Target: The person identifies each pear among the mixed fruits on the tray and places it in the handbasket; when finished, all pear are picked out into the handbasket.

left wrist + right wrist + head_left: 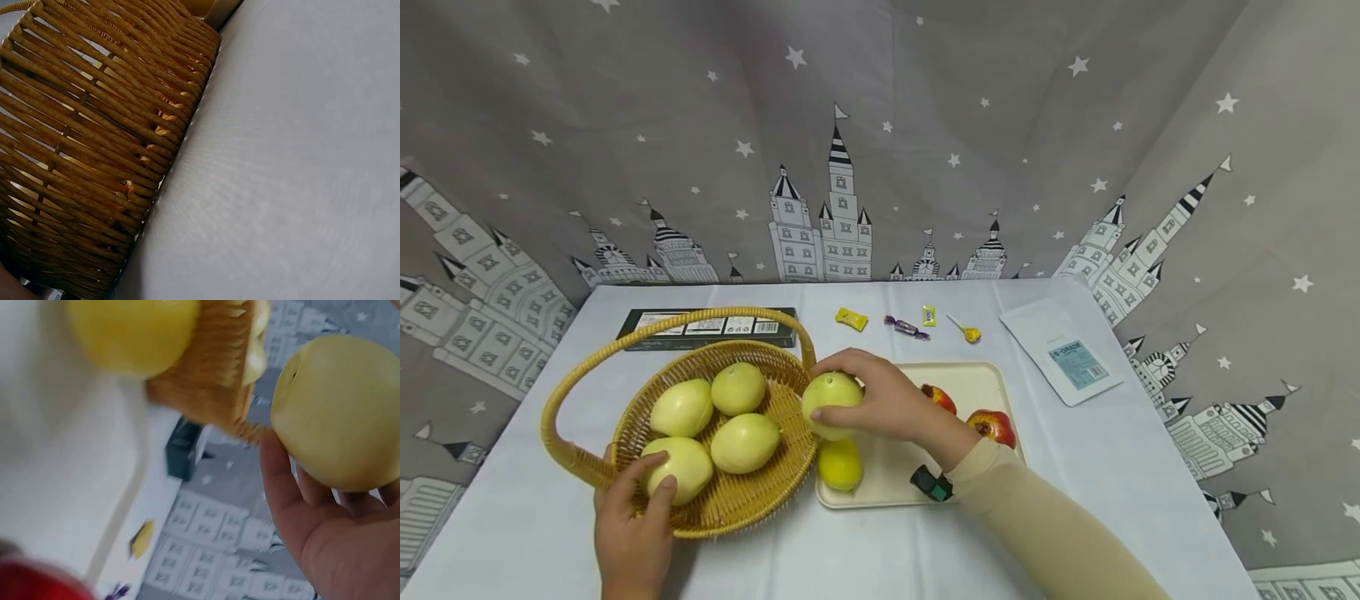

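My right hand [872,396] grips a round yellow-green fruit [829,392], pear-like in the right wrist view, above the gap between basket and tray. Thumb and fingers wrap its sides. The wicker basket [775,500] with an arched handle holds several similar pale fruits [747,443]. At its near left rim my left hand [632,525] holds the basket, thumb and a finger reaching over onto the nearest fruit [688,468]. In the left wrist view the basket's woven side [106,137] hides most of that hand.
A cream tray [895,492] carries a lemon [840,465] and two red pomegranates [992,427]. Behind it lie wrapped candies [852,318] and a lollipop [972,333]. A white pouch [1063,354] lies to the right, a dark box [782,333] behind the basket.
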Motion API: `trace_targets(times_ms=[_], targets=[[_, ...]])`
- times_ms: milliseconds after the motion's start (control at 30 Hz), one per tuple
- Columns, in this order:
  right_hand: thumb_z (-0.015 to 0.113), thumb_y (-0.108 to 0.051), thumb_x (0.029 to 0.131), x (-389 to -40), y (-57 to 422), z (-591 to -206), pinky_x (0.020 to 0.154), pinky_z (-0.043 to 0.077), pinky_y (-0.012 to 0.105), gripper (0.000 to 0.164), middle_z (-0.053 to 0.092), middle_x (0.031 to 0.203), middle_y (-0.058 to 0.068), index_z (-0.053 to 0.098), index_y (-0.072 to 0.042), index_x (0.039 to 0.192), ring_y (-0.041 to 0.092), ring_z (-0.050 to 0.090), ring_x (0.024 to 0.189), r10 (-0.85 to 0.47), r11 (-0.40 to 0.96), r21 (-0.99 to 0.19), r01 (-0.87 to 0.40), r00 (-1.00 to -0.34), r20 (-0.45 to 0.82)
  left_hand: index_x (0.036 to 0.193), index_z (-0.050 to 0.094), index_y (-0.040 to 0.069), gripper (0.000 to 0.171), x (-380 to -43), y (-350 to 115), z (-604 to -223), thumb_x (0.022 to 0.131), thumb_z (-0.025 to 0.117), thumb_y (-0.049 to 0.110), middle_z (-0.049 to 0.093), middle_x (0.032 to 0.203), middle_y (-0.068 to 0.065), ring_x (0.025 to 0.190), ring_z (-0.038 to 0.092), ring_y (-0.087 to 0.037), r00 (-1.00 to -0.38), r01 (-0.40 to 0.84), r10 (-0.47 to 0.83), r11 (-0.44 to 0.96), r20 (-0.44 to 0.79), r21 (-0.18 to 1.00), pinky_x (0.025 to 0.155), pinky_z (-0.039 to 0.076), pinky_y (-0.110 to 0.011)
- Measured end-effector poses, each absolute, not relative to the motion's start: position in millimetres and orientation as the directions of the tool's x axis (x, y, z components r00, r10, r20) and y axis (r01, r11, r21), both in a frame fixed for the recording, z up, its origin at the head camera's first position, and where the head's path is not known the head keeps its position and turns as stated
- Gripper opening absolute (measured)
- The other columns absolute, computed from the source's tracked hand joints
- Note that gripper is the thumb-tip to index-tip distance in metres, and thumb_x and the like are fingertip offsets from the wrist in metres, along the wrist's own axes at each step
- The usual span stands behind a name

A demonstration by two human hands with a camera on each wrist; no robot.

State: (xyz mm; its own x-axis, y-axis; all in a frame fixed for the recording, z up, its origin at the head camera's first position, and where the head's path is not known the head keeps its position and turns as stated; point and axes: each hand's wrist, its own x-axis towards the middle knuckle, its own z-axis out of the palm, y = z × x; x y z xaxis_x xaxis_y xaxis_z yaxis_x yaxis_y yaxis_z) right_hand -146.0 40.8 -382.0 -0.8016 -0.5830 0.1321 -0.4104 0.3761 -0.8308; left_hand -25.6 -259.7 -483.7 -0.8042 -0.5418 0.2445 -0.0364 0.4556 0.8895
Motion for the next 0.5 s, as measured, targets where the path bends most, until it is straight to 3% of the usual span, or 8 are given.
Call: trace_targets(times_ms=[300, 500], targets=[[0.077, -0.042, 0.080, -135, 2, -370, 0.087, 0.046, 0.021, 0.049, 0.054, 0.123, -0.015, 0.060, -0.026, 0.124, 0.002, 0.051, 0.108, -0.715, 0.272, -0.799, -0.535, -0.668, 0.204, 0.118, 0.066, 0.008, 0.028, -22, -258, -485, 0.089, 0.063, 0.008, 0.032, 0.152, -0.006, 0.141, 0.020, -0.012, -0.808, -0.069, -0.550, 0.441, 0.209, 0.895, 0.113, 0.016, -0.027], [0.071, -0.047, 0.084, -144, -33, -375, 0.097, 0.039, 0.023, 0.053, 0.049, 0.135, -0.013, 0.057, -0.026, 0.130, 0.003, 0.042, 0.125, -0.672, 0.368, -0.752, -0.547, -0.715, 0.191, 0.117, 0.067, 0.008, 0.028, -23, -261, -484, 0.088, 0.063, 0.007, 0.036, 0.150, -0.008, 0.140, 0.022, -0.013, -0.805, -0.036, -0.545, 0.439, 0.235, 0.898, 0.112, 0.018, -0.027]])
